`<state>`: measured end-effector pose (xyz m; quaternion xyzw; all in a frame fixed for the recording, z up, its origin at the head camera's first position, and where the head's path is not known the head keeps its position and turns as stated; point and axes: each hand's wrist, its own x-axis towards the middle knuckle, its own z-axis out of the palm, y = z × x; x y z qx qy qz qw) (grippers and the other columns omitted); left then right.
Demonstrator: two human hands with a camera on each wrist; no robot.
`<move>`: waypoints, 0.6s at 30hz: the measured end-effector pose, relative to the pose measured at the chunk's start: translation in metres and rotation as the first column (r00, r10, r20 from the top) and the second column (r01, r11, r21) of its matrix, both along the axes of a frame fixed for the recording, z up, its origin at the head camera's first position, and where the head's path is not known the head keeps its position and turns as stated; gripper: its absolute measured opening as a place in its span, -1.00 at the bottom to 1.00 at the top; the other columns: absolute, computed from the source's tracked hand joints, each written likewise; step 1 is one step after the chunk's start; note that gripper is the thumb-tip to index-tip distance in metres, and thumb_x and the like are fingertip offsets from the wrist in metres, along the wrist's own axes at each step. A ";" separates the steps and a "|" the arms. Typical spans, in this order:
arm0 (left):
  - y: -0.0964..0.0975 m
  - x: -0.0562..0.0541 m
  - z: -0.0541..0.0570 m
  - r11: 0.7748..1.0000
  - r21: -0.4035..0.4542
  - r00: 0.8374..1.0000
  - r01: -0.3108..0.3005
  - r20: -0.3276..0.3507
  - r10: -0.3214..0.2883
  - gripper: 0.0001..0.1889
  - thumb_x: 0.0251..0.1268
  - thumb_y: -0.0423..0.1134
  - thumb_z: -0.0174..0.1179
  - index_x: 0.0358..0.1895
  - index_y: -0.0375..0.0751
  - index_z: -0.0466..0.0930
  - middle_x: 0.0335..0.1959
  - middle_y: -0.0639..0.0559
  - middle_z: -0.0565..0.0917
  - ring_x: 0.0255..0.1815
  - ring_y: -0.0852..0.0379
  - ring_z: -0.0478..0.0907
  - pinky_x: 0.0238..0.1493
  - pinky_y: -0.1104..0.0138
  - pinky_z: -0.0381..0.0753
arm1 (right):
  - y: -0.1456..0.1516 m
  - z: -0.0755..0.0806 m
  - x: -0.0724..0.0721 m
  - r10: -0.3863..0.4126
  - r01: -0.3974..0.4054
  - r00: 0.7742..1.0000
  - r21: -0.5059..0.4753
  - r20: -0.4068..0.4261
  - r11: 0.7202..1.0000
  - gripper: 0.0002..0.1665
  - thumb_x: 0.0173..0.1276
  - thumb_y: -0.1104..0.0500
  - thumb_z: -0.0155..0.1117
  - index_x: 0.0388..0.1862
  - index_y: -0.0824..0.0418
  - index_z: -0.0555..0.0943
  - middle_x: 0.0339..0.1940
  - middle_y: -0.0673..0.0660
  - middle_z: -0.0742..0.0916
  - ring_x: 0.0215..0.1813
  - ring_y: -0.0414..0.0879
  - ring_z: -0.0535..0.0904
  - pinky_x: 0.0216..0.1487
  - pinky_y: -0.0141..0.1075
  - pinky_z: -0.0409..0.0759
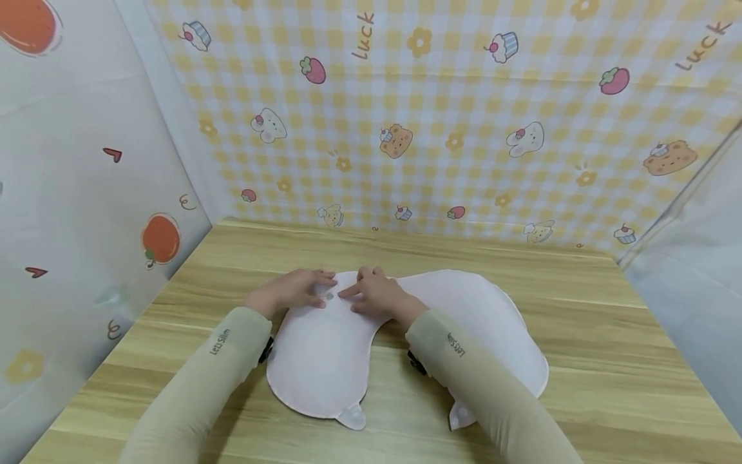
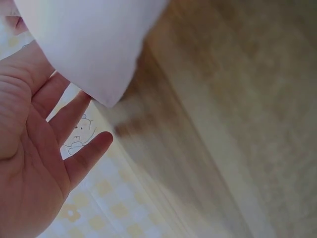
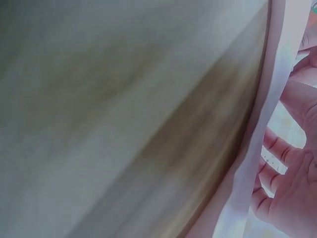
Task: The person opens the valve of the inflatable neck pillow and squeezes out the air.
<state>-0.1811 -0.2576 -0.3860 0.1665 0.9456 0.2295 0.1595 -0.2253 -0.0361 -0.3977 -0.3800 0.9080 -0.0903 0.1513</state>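
Observation:
A pale pink U-shaped neck pillow (image 1: 324, 361) lies on the wooden table, its curve away from me and its two ends toward me. Near the top of its left arm is a small greyish valve (image 1: 330, 296). My left hand (image 1: 294, 288) rests at the pillow's outer left edge, thumb and forefinger spread on either side of the valve. From the other side, my right hand (image 1: 379, 295) lies over the pillow, its forefinger extended toward the valve. The left wrist view shows the left fingers (image 2: 89, 156) loosely straight beside the pillow's edge. In the right wrist view the right fingers (image 3: 270, 173) reach behind the pale edge.
Clear tabs (image 1: 351, 417) stick out from the pillow's two ends. The wood-grain table (image 1: 608, 361) runs back to a yellow checked backdrop (image 1: 452, 174). A white printed sheet (image 1: 75, 193) stands at the left, with another pale sheet (image 1: 695, 258) at the right.

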 end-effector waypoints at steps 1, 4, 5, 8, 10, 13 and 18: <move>0.000 0.000 0.000 1.000 0.001 1.000 0.000 0.000 0.000 -0.43 0.28 -0.23 0.33 0.37 -0.18 0.47 0.53 -0.09 0.30 0.58 -0.27 0.08 0.52 -0.21 0.10 | -0.001 0.000 0.001 0.001 -0.001 1.000 0.001 -0.001 1.000 -0.53 0.41 -0.05 0.29 0.28 -0.34 0.55 0.27 0.12 0.50 0.14 0.04 0.39 0.00 0.02 0.58; 0.000 0.000 -0.001 1.000 0.003 1.000 -0.003 0.005 0.003 -0.43 0.28 -0.23 0.33 0.37 -0.17 0.47 0.53 -0.08 0.29 0.59 -0.27 0.07 0.52 -0.20 0.10 | -0.003 0.000 0.002 -0.003 0.003 1.000 0.002 -0.008 1.000 -0.53 0.40 -0.05 0.30 0.27 -0.34 0.56 0.27 0.10 0.50 0.14 0.03 0.39 0.00 0.02 0.58; 0.000 0.000 -0.002 1.000 0.002 1.000 -0.002 0.005 0.002 -0.42 0.28 -0.22 0.33 0.37 -0.17 0.47 0.53 -0.08 0.29 0.59 -0.27 0.07 0.52 -0.20 0.10 | -0.003 0.001 0.003 -0.006 0.006 1.000 0.003 -0.006 1.000 -0.53 0.40 -0.05 0.30 0.27 -0.34 0.56 0.28 0.11 0.50 0.14 0.03 0.39 0.01 0.03 0.57; 0.000 0.001 -0.002 1.000 -0.002 1.000 0.009 0.004 -0.009 -0.42 0.29 -0.22 0.32 0.38 -0.18 0.46 0.54 -0.09 0.28 0.59 -0.27 0.05 0.52 -0.20 0.09 | -0.003 0.002 0.004 -0.015 0.015 1.000 0.007 0.002 1.000 -0.53 0.40 -0.05 0.29 0.27 -0.34 0.56 0.29 0.11 0.49 0.17 0.05 0.39 0.07 0.08 0.55; 0.000 0.001 -0.002 1.000 -0.004 1.000 0.020 0.000 -0.020 -0.42 0.30 -0.23 0.31 0.39 -0.18 0.44 0.55 -0.11 0.26 0.59 -0.29 0.04 0.52 -0.21 0.08 | -0.003 0.002 0.004 -0.021 0.021 1.000 0.008 0.010 1.000 -0.53 0.41 -0.05 0.29 0.28 -0.34 0.55 0.30 0.12 0.49 0.19 0.06 0.38 0.10 0.12 0.53; -0.002 0.004 -0.002 0.999 -0.017 0.999 0.042 -0.021 -0.042 -0.43 0.33 -0.22 0.28 0.40 -0.19 0.42 0.55 -0.16 0.24 0.58 -0.34 0.04 0.50 -0.24 0.10 | -0.003 0.002 0.005 -0.028 0.027 1.000 0.009 0.013 1.000 -0.53 0.41 -0.06 0.28 0.28 -0.36 0.54 0.30 0.11 0.49 0.18 0.07 0.37 0.12 0.14 0.52; -0.011 0.008 -0.005 0.997 -0.059 0.997 0.043 -0.068 -0.047 -0.44 0.38 -0.18 0.23 0.41 -0.20 0.40 0.55 -0.26 0.20 0.55 -0.41 0.07 0.46 -0.26 0.18 | -0.004 -0.001 0.003 -0.038 0.038 0.999 0.026 -0.004 0.999 -0.52 0.41 -0.10 0.27 0.29 -0.41 0.51 0.31 0.09 0.48 0.17 0.06 0.37 0.12 0.15 0.51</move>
